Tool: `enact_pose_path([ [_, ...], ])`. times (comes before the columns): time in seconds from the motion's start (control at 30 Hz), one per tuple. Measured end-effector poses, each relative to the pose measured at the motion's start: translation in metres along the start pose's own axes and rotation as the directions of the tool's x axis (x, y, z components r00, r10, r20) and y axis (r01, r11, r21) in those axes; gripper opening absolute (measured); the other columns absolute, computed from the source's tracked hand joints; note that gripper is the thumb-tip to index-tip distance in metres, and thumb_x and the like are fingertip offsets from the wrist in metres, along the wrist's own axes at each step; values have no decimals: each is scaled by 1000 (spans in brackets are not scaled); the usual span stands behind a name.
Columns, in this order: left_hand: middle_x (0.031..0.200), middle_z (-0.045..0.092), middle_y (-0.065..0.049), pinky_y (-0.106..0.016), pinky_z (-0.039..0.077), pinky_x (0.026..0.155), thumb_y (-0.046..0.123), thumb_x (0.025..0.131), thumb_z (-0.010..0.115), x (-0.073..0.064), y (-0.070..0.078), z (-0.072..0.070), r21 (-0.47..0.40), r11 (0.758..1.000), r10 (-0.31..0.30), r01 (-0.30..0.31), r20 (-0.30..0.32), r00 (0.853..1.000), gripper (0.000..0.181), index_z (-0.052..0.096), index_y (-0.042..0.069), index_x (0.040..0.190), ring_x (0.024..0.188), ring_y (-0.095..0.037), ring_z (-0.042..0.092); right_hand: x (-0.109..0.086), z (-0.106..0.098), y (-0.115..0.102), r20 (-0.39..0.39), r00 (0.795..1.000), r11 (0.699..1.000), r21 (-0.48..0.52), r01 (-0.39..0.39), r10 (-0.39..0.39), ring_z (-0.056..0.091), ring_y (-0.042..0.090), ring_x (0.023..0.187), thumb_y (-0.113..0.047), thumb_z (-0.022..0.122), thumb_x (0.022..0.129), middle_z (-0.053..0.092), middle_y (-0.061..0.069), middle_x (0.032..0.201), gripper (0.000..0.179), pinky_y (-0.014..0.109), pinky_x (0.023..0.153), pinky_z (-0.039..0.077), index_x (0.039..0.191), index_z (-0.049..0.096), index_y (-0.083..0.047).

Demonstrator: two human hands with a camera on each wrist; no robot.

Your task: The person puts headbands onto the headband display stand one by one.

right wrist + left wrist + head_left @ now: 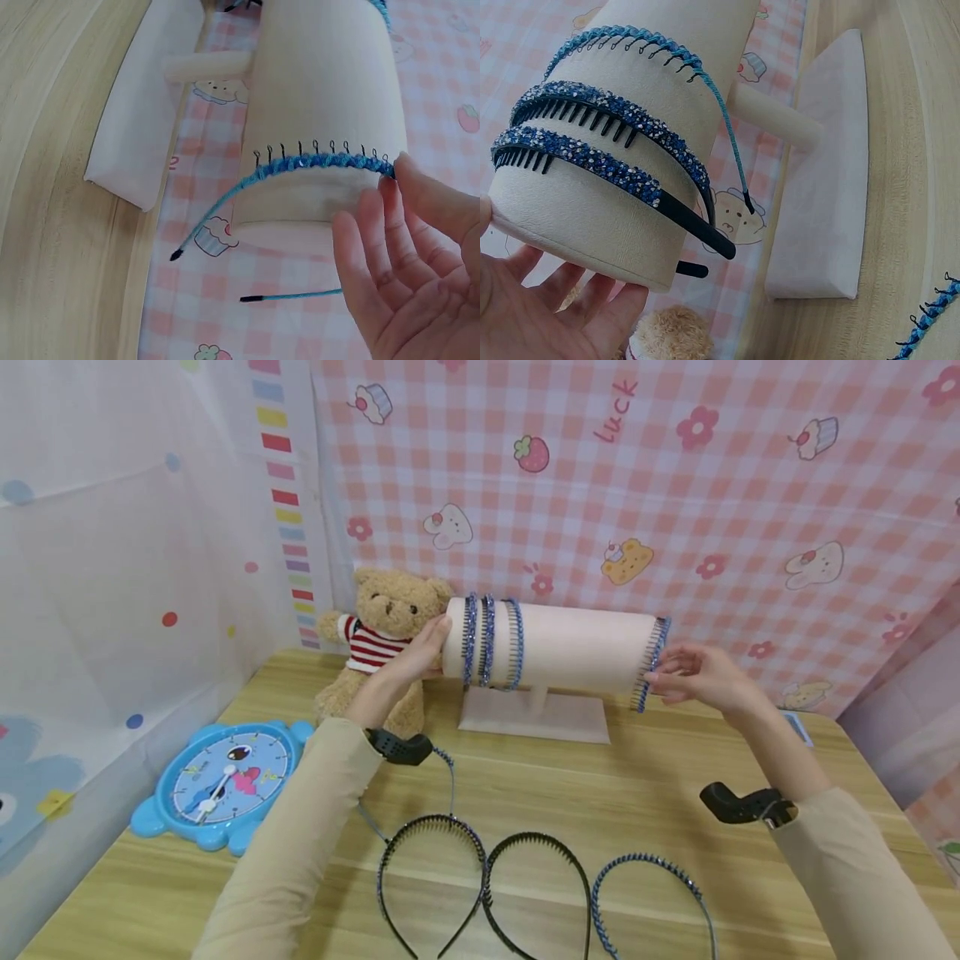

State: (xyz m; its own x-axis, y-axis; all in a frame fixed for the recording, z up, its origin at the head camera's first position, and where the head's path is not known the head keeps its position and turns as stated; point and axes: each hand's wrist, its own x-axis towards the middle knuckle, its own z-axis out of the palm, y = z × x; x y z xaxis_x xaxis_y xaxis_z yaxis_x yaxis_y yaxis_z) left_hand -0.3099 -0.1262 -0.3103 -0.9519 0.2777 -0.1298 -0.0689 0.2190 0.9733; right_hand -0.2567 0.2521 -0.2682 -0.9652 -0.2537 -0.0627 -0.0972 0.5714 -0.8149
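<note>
A pale headband display stand, with a horizontal padded roll (585, 643) on a flat base (532, 718), stands on the table. Around the roll's left part sit two glittery blue headbands with black teeth (592, 165) (622, 112) and a blue braided headband (630, 34). My left hand (420, 652) rests its spread fingers against the roll's left end. Near the right end, my right hand (705, 675) pinches another blue braided headband (322, 162) between thumb and index finger. This band lies across the roll, its two dark tips (177, 255) sticking out past the side.
Along the table's front lie several headbands, including a glittery one (431, 820), a black toothed one (536, 837) and a blue braided one (645, 858). A teddy bear (393, 610) sits behind my left hand. A blue toy clock (232, 777) lies at the left.
</note>
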Motion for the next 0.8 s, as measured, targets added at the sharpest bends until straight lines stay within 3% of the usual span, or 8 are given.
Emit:
enact_pose_path([
  [0.2, 154, 7, -11, -53, 29, 108, 47, 98, 19, -1, 0, 1, -7, 1000, 7, -7, -2, 1000, 60, 2, 18, 148, 140, -30, 16, 6, 7, -5, -63, 996, 987, -156, 48, -59, 59, 1, 72, -27, 64, 86, 62, 6, 90, 43, 20, 65, 56, 112, 51, 4],
  [0.33, 153, 9, -12, -54, 29, 108, 44, 99, 19, 0, 0, 1, -25, 1000, 17, -17, -4, 1000, 59, 3, 17, 148, 139, -30, 17, 9, 11, -6, -141, 982, 953, -292, 79, -125, 56, 8, 68, -27, 66, 84, 61, 14, 87, 39, 20, 57, 53, 106, 55, 3],
  [0.4, 153, 10, -13, -55, 29, 108, 44, 99, 19, 1, -1, 1, -32, 999, 16, -17, -8, 1000, 58, 4, 17, 148, 139, -31, 17, 10, 12, -6, -196, 967, 930, -356, 88, -166, 55, 16, 73, -27, 69, 82, 58, 17, 89, 42, 25, 57, 51, 107, 54, 3],
  [0.53, 153, 10, -14, -56, 28, 108, 43, 99, 20, 2, -1, 2, -37, 999, 14, -15, -8, 1000, 58, 4, 17, 148, 139, -32, 17, 13, 12, -6, -255, 942, 904, -416, 99, -221, 47, 38, 100, -23, 75, 76, 48, 27, 113, 65, 49, 79, 48, 126, 43, 2],
  [0.63, 153, 9, -14, -56, 28, 108, 43, 99, 20, 2, -1, 2, -31, 999, 13, -13, -5, 1000, 58, 4, 17, 148, 139, -32, 17, 16, 10, -6, -217, 939, 881, -449, 147, -267, 32, 47, 122, -20, 77, 73, 32, 31, 136, 84, 64, 98, 32, 139, 29, 0],
  [0.73, 153, 8, -13, -56, 28, 108, 44, 99, 20, 2, 0, 1, -20, 1000, 12, -12, -3, 1000, 58, 3, 18, 148, 140, -32, 16, 20, 6, -5, -136, 931, 836, -497, 232, -339, 22, 50, 130, -19, 76, 75, 23, 31, 144, 87, 67, 103, 21, 141, 25, 3],
  [0.8, 153, 8, -13, -56, 29, 108, 44, 99, 19, 1, 0, 0, -18, 1000, 12, -12, -3, 1000, 58, 3, 18, 148, 139, -32, 16, 21, 5, -5, -83, 923, 812, -510, 284, -376, 22, 50, 130, -18, 74, 76, 23, 30, 144, 84, 66, 104, 19, 140, 26, 6],
])
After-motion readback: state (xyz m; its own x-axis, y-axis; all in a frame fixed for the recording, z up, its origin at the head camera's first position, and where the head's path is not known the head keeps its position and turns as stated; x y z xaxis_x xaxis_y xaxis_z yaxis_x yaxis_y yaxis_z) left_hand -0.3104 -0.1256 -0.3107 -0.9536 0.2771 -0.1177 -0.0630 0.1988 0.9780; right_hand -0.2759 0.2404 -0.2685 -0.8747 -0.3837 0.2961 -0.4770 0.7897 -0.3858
